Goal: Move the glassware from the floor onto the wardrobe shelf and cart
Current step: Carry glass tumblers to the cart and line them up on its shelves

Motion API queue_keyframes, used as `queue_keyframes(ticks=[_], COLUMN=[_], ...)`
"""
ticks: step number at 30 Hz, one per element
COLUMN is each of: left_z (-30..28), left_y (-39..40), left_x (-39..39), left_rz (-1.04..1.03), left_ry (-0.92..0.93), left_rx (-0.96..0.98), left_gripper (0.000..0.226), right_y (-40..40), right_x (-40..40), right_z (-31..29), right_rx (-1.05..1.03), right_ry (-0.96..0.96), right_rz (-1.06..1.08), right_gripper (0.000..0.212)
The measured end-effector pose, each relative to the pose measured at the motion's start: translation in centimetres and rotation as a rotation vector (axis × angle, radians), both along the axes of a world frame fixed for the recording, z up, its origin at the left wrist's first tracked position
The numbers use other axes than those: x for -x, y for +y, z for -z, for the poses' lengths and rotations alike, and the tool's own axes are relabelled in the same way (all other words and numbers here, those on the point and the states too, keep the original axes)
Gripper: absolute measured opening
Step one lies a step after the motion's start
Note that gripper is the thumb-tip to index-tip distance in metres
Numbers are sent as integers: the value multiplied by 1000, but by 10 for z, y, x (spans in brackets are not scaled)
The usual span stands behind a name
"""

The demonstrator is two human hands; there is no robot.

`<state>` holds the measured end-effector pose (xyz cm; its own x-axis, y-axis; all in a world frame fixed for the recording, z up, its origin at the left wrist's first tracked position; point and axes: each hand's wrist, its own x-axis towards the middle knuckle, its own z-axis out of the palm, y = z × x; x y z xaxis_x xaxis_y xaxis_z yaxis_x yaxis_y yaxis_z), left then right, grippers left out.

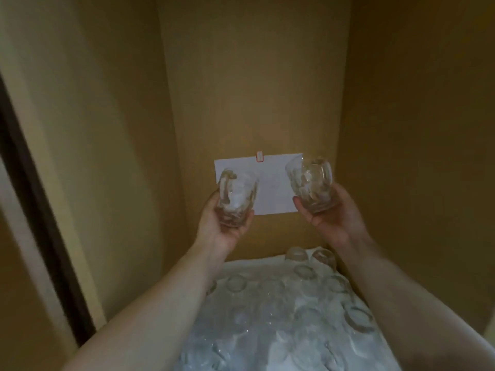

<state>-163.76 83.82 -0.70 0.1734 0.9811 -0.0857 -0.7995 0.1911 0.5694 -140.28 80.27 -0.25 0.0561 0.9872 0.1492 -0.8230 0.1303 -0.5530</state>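
1. Left hand (227, 223) grips one glass mug (235, 196); my right hand (329, 215) grips another mug (310, 183), both raised above the shelf (241, 266).
2. I'd lower each into a free gap among the mugs on the shelf (300, 271), avoiding clinks.

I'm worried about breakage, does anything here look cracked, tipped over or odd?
Nothing looks broken. The left hand and right hand each hold a glass mug, left mug and right mug, tilted in mid-air. The glasses on the white-lined shelf are too blurred to check for cracks.

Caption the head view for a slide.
Each hand, left and right, holds a glass above the shelf of glasses.
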Motion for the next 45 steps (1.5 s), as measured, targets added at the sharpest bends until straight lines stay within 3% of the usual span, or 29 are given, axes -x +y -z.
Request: queue_keyframes(ticks=[5,11,13,17,18,19,22,23,26,29,31,32,35,37,39,41,45], left_z=[3,24,29,29,27,24,16,14,7,-4,-7,-6,-11,-12,-10,-3,12], left_y=[-65,-119,-136,-167,-173,-182,-204,-212,-240,-277,-301,-313,-363,-401,-430,-458,-508], left_x=[0,-9,-16,-40,-48,-56,-81,-93,-138,-194,-230,-249,-307,-341,-382,-426,-510], left_rz=[127,246,303,497,561,613,750,792,875,1000,982,922,959,1000,1032,1135,1268], left_ry=[-88,-34,-52,-109,-105,-97,-141,-150,-97,-94,-2,96,200,193,246,227,220], left_rx=[15,46,71,45,17,-14,-112,-174,-302,-302,-277,-363,-437,-526,-626,-491,-401], left_gripper=[42,62,67,44,45,49,86,89,88,71,62,58,65,42,31,33,34], right_y=[-64,-147,-173,-232,-246,-258,-283,-296,-341,-389,-422,-441,-501,-540,-578,-614,-682], right_x=[15,22,16,8,6,0,-28,-39,-77,-121,-152,-166,-204,-233,-261,-288,-340], right_z=[8,24,27,17,13,12,14,11,4,3,6,6,8,13,18,25,41], right_rx=[43,101,102,92,91,77,13,-4,-43,-47,-1,30,79,101,141,192,273], right_ry=[69,-81,-42,-37,-20,-29,-129,-145,-178,-214,-203,-205,-233,-258,-284,-312,-296], right_rz=[46,180,206,178,188,207,293,322,396,474,583,645,780,838,897,952,1015], right_gripper=[47,60,53,20,21,26,66,76,89,65,60,59,53,50,65,87,68])
